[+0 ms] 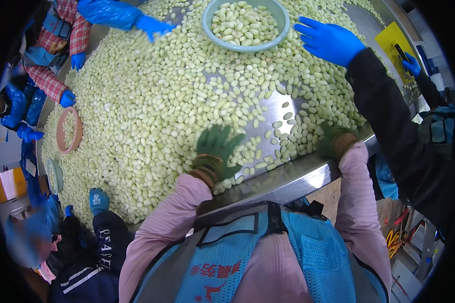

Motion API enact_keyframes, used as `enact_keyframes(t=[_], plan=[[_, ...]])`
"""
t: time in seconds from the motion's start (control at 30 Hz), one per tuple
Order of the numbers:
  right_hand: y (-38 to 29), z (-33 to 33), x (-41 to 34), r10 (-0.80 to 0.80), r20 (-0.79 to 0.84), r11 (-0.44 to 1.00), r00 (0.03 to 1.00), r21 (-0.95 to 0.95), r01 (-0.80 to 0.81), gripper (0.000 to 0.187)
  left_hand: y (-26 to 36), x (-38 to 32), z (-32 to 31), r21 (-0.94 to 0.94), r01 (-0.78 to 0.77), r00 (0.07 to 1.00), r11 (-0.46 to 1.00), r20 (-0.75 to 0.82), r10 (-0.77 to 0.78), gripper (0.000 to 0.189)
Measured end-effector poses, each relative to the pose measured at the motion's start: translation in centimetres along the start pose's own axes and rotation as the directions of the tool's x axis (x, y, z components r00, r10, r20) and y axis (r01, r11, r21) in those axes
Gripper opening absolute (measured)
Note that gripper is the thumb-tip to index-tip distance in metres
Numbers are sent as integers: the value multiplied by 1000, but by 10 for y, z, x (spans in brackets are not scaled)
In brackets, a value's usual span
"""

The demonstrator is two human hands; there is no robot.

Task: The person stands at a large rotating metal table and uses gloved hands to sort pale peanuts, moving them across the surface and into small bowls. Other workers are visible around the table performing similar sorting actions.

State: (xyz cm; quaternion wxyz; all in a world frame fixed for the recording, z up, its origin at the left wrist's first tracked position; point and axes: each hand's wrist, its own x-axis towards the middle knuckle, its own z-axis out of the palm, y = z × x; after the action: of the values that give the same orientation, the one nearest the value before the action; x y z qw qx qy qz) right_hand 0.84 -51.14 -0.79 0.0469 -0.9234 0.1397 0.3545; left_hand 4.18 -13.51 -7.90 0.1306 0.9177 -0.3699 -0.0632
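Observation:
My left hand (218, 149), in a green knitted glove with a brown-striped cuff, lies palm down with fingers spread on a broad layer of pale green oval fruits (136, 113). No fruit is seen gripped in it. At the table's near edge, my right hand (335, 139), in a matching glove, touches the fruits on the right. Its fingers are dark and partly hidden, so their grip cannot be made out. Between my hands, bare patches of the stainless steel table (259, 130) show among scattered fruits.
A light blue basin (246, 48) of fruits stands ahead. Beside it is a co-worker's blue-gloved hand (328, 41), whose dark sleeve crosses on my right. Another blue-gloved hand (153, 27) reaches in. A pink basin (76, 130) and yellow board (392, 47) lie farther out.

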Motion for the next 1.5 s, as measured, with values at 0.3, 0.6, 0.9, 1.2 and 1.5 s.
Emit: enact_keyframes(t=[0.3, 0.6, 0.9, 1.2, 1.5], plan=[[-179, 64, 43, -363, 399, 818, 842, -297, 493, 57, -51, -38, -31, 229, 306, 933, 924, 123, -339, 103], [-154, 70, 31, -655, 488, 627, 577, -75, 775, 54, -52, -59, -89, 211, 459, 858, 863, 149, -492, 68], [-44, 3, 1, -336, -55, 937, 940, 87, 340, 36, -13, -6, -38, 0, 291, 947, 957, -142, -288, 26], [-81, 7, -18, -275, -40, 935, 961, 221, 277, 40, 23, 33, 10, 262, 390, 914, 883, 6, -406, 58], [-86, 23, -10, -372, -125, 906, 920, 165, 389, 39, 2, 25, 49, 233, 258, 950, 938, -239, -202, 35]])
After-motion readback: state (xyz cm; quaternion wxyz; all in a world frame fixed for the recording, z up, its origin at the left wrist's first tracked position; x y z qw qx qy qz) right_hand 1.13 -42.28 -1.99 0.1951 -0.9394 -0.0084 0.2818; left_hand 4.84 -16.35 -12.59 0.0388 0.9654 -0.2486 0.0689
